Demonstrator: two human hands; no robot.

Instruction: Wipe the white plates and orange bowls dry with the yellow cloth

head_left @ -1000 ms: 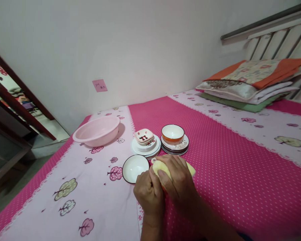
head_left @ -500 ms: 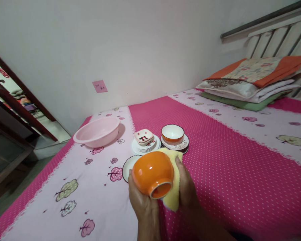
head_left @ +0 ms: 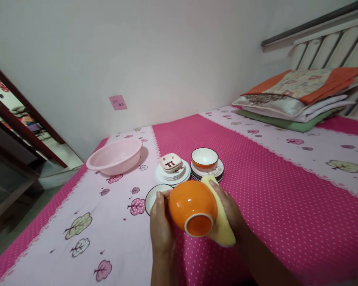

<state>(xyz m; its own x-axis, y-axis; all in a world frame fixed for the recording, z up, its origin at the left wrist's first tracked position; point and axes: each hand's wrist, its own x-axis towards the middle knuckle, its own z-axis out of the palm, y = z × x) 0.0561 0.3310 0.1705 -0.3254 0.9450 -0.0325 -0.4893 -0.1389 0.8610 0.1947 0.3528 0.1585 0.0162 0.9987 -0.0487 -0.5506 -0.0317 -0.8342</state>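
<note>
An orange bowl (head_left: 192,206) is held tilted above the bed, its foot ring toward me. My left hand (head_left: 161,224) is closed at the bowl's left side, some of its fingers hidden behind it. A yellow cloth (head_left: 222,226) is in my right hand (head_left: 231,212), which presses it against the bowl's right side. Just behind my left hand lies a white bowl with a dark rim (head_left: 155,195), partly covered. Beyond are a stack of white plates (head_left: 161,176) topped by small square dishes (head_left: 170,161), and another orange bowl (head_left: 205,159) on stacked patterned plates (head_left: 219,171).
A pink basin (head_left: 115,159) rests on the bed's left side. Folded bedding and pillows (head_left: 301,95) are piled at the far right by a slatted headboard (head_left: 331,45). The patterned sheet (head_left: 271,190) meets a white wall with a pink note (head_left: 117,102).
The held bowl has shifted right and turned, showing more of its foot. My left hand has changed its grip, and the cloth has moved right and down with my right hand.
</note>
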